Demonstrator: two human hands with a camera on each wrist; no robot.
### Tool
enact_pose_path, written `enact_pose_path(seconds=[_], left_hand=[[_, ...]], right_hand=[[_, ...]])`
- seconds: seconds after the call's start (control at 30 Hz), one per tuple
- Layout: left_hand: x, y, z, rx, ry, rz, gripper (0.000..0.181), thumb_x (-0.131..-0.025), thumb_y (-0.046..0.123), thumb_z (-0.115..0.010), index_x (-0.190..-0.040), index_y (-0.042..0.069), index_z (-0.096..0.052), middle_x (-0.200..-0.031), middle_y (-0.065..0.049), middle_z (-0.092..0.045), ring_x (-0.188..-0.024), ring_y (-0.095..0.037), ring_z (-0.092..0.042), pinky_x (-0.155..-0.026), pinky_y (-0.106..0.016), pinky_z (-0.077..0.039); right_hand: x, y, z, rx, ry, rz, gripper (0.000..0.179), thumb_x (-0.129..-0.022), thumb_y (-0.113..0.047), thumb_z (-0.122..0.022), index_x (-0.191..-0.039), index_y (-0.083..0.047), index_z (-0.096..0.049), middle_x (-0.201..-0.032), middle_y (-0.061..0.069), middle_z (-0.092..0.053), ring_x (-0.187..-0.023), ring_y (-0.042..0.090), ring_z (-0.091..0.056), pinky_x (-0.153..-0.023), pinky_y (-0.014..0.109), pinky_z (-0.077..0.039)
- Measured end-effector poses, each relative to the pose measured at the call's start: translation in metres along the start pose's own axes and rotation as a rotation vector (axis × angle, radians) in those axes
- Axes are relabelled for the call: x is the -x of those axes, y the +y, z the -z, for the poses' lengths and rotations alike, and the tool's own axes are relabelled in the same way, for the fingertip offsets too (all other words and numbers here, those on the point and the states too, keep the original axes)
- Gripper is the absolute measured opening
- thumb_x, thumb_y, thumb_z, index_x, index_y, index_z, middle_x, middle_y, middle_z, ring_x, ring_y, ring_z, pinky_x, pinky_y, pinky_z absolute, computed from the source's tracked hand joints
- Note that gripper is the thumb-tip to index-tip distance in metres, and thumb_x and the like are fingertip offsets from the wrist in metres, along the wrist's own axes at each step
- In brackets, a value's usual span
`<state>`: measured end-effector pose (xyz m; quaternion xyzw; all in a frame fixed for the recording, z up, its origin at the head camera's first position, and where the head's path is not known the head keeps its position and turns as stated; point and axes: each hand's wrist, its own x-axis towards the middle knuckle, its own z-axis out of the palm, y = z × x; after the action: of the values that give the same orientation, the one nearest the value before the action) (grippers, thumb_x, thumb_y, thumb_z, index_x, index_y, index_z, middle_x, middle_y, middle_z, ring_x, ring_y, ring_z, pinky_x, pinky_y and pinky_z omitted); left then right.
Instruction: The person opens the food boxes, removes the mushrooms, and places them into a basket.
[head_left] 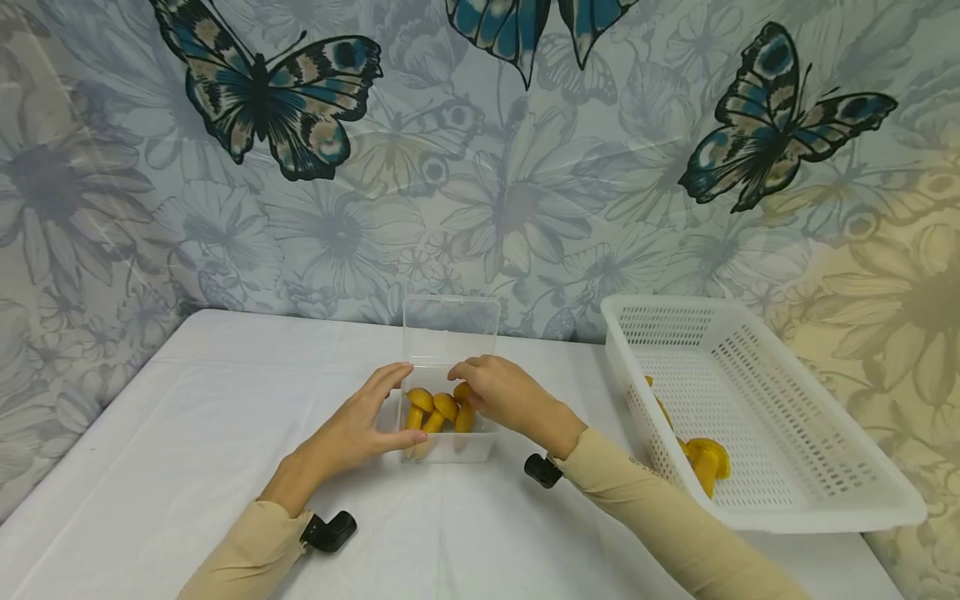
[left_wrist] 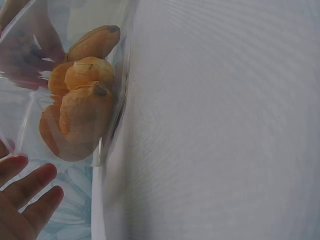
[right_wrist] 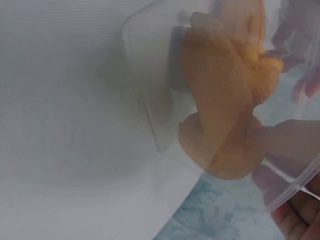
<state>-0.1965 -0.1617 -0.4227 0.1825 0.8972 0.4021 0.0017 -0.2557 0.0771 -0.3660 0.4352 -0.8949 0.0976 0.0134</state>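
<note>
A clear plastic box (head_left: 453,450) with its lid (head_left: 450,325) raised stands on the table and holds three yellow-orange mushrooms (head_left: 441,410). My left hand (head_left: 352,429) spans the left side of the box, its thumb at the front rim and its fingertips by the back left corner. In the left wrist view those fingers lie spread and fairly straight. Over the right side of the box, my right hand (head_left: 510,396) has its fingers bent down at the rightmost mushroom (head_left: 464,412). Through the clear wall, the right wrist view shows a digit against this mushroom's cap (right_wrist: 225,162).
A white perforated basket (head_left: 810,492) stands at the right of the table, with several more mushrooms (head_left: 707,462) along its left side. Behind the white-covered table (head_left: 225,400) hangs a cloth with butterflies and flowers. Each wrist carries a small black camera (head_left: 330,532).
</note>
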Motion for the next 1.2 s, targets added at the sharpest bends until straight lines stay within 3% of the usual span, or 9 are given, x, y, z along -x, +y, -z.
enact_pose_path(seconds=[0.2, 0.4, 0.63, 0.8, 1.0, 1.2], left_hand=[[0.0, -0.001, 0.0, -0.007, 0.005, -0.006, 0.096, -0.08, 0.064, -0.072, -0.156, 0.025, -0.028, -0.161, 0.001, -0.03, -0.142, -0.031, -0.041, -0.114, -0.058, -0.038], [0.0, -0.001, 0.0, -0.004, -0.001, -0.004, 0.097, -0.08, 0.064, -0.072, -0.156, 0.024, -0.028, -0.161, 0.002, -0.03, -0.142, -0.031, -0.041, -0.114, -0.058, -0.038], [0.0, -0.001, 0.0, -0.019, 0.007, -0.009, 0.098, -0.08, 0.065, -0.071, -0.156, 0.019, -0.03, -0.16, 0.003, -0.031, -0.142, -0.03, -0.042, -0.114, -0.057, -0.038], [0.0, 0.0, 0.0, -0.029, 0.007, -0.008, 0.097, -0.08, 0.066, -0.07, -0.156, 0.022, -0.028, -0.16, 0.004, -0.031, -0.143, -0.031, -0.041, -0.114, -0.058, -0.038], [0.0, 0.0, 0.001, -0.025, 0.008, -0.018, 0.096, -0.08, 0.065, -0.071, -0.155, 0.023, -0.029, -0.159, 0.004, -0.031, -0.142, -0.03, -0.042, -0.113, -0.057, -0.039], [0.0, -0.001, 0.0, -0.024, 0.007, -0.023, 0.096, -0.08, 0.064, -0.071, -0.155, 0.022, -0.029, -0.16, 0.003, -0.031, -0.141, -0.031, -0.043, -0.113, -0.057, -0.039]], right_hand=[[-0.003, 0.0, -0.002, 0.04, -0.023, -0.012, 0.027, -0.083, 0.011, -0.07, -0.107, -0.002, -0.073, -0.101, 0.009, -0.075, -0.093, 0.023, -0.07, -0.086, 0.032, -0.059], [-0.003, 0.003, -0.003, -0.013, 0.002, -0.005, 0.024, -0.085, 0.01, -0.068, -0.105, -0.002, -0.074, -0.1, 0.008, -0.075, -0.092, 0.022, -0.07, -0.083, 0.032, -0.06], [0.001, 0.007, 0.001, -0.026, 0.092, 0.048, 0.021, -0.084, 0.003, -0.071, -0.104, -0.003, -0.075, -0.097, 0.005, -0.074, -0.087, 0.018, -0.07, -0.077, 0.026, -0.059], [0.006, 0.006, 0.009, -0.094, 0.139, 0.091, 0.023, -0.085, 0.001, -0.07, -0.107, -0.005, -0.074, -0.098, 0.003, -0.071, -0.082, 0.013, -0.067, -0.073, 0.02, -0.057], [0.011, 0.006, 0.013, -0.224, 0.058, 0.084, 0.026, -0.084, 0.0, -0.066, -0.109, -0.004, -0.073, -0.1, 0.004, -0.066, -0.078, 0.011, -0.058, -0.07, 0.024, -0.055], [0.013, 0.006, 0.012, -0.293, -0.06, 0.066, 0.025, -0.086, -0.006, -0.068, -0.11, -0.005, -0.073, -0.107, 0.004, -0.071, -0.086, 0.011, -0.061, -0.081, 0.033, -0.059]])
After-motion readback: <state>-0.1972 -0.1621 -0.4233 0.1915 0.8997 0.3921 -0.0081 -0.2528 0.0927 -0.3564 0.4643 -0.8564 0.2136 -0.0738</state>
